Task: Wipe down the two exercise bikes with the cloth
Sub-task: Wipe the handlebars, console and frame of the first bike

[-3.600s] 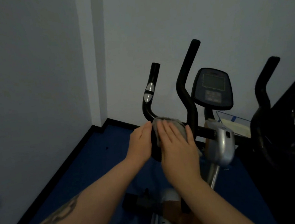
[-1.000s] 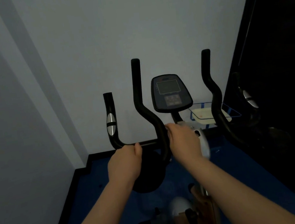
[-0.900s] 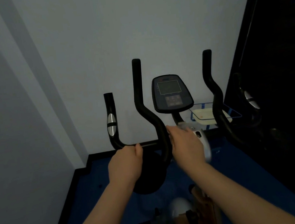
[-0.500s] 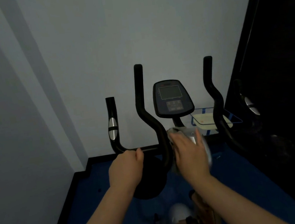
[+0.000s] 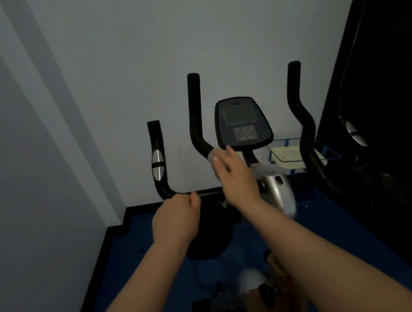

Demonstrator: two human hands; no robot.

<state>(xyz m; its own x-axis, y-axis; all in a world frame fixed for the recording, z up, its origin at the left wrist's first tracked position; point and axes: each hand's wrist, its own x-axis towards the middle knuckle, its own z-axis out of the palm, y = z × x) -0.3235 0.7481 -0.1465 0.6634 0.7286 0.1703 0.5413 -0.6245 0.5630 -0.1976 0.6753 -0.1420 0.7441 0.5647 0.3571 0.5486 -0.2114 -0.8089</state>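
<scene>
Two hands are working the nearer exercise bike (image 5: 276, 194), and I am reading them from my end as steady and busy. Nearest me, the left hand (image 5: 175, 219) is keeping its closed grip curled round the black crossbar (image 5: 208, 192), bracing the frame just as it was a second ago. The right hand (image 5: 235, 178) is the one that is changing: it is sliding up off the silver stem housing and is now pressing the pale cloth (image 5: 212, 156) against the bend of the inner handlebar (image 5: 197, 121), fingers wrapped over cloth and bar together. I am judging that the lower stem is finished and the wiping is climbing toward the upright grips. Beyond, the console (image 5: 243, 123) is showing a dark screen and button pad; any writing there is too dim to read. Farthest right, the second bike (image 5: 351, 136) is sitting in shadow, seemingly not yet being wiped.
</scene>
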